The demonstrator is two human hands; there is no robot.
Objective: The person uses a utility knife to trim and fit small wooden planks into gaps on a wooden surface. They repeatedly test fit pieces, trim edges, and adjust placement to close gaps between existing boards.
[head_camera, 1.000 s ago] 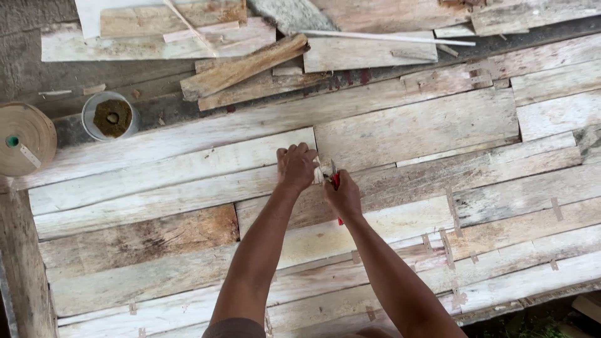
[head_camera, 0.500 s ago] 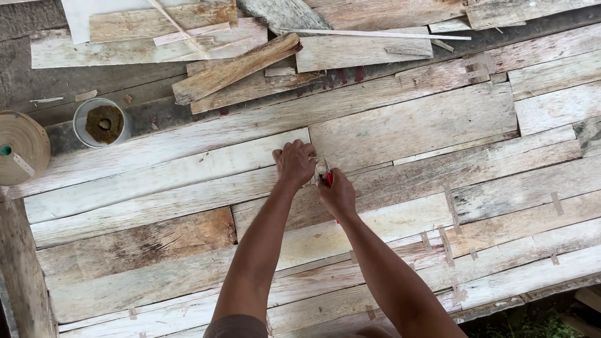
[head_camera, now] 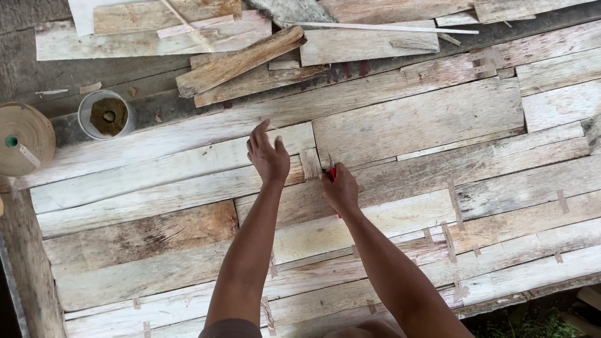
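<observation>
Right hand (head_camera: 340, 189) grips a red-handled tool (head_camera: 332, 171); left hand (head_camera: 267, 156), fingers spread, presses rough weathered planks (head_camera: 188, 169).

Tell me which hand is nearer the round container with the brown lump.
Left. The left hand lies to the right of the container; the right hand, holding a red-handled tool, is farther right.

No labels, signs or screens show. The nearest thing to a package is a small round grey tin can (head_camera: 107, 114), open at the top with brown contents, standing near the left edge of the weathered wooden plank floor (head_camera: 413, 125).
</observation>
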